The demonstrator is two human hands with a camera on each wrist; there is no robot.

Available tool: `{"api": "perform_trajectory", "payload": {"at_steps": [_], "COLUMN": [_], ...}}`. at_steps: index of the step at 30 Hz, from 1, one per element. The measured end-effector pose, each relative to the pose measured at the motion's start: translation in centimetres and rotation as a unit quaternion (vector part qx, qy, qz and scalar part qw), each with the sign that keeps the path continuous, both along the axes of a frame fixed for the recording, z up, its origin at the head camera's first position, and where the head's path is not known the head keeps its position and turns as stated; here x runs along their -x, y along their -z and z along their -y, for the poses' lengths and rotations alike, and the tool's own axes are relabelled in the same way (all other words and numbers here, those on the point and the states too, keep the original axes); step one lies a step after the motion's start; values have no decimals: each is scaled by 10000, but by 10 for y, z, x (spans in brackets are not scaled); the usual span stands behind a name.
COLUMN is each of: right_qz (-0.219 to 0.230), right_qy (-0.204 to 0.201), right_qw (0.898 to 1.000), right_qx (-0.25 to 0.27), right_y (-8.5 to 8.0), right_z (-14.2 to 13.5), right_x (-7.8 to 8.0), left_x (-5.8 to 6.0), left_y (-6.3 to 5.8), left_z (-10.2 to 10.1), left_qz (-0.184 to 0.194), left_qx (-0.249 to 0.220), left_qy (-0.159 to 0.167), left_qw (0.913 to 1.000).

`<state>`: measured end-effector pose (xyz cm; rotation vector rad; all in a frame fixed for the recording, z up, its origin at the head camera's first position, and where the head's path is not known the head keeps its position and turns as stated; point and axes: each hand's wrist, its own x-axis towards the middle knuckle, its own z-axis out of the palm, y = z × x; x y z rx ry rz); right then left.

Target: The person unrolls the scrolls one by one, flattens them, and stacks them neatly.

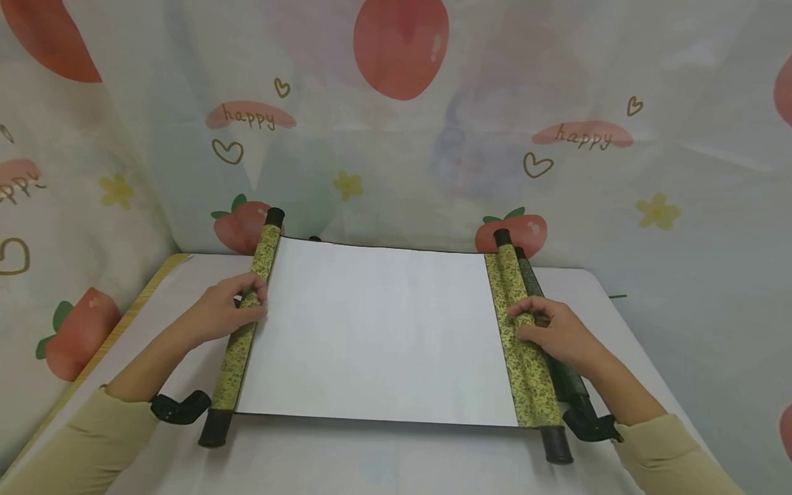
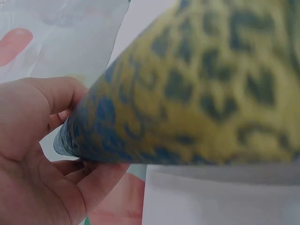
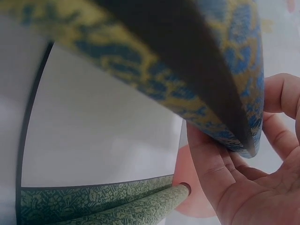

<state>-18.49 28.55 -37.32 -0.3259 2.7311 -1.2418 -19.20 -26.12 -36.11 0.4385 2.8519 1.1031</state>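
A scroll with blank white paper is stretched out between two rollers covered in yellow-green patterned cloth, with black end knobs. My left hand grips the left roller near its middle, thumb on the near side and fingers beyond it. Around the middle of the right roller curl the thumb and fingers of my right hand. The left wrist view shows the patterned roll lying between thumb and fingers. Below the right roller, a second scroll with a dark green patterned roller and white paper lies spread out.
A white-topped table with a yellowish left edge carries the scrolls. Behind and beside it hangs a pale curtain printed with fruit, hearts and flowers. A small black knob peeks over the paper's far edge.
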Motion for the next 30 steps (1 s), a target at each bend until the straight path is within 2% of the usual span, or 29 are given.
{"api": "perform_trajectory", "payload": {"at_steps": [5,10,23,30], "right_qz": [-25,-8,13,64], "right_qy": [7,18,-8,-55], "right_qw": [10000,10000,10000,9999], "right_qx": [-6,-5,-49,-83], "right_y": [2,4,3,4], "right_z": [-1,-2,-2,0], "right_x": [2,3,6,9], "left_x": [2,2,2,8], "left_y": [2,4,1,4], "left_z": [6,10,17,28], "left_qz": [-73,47,56,151], "left_qx": [109,183,285,359], "left_qy": [-20,-33,-83,-98], "left_qw": [9999,9998,9995,9992]}}
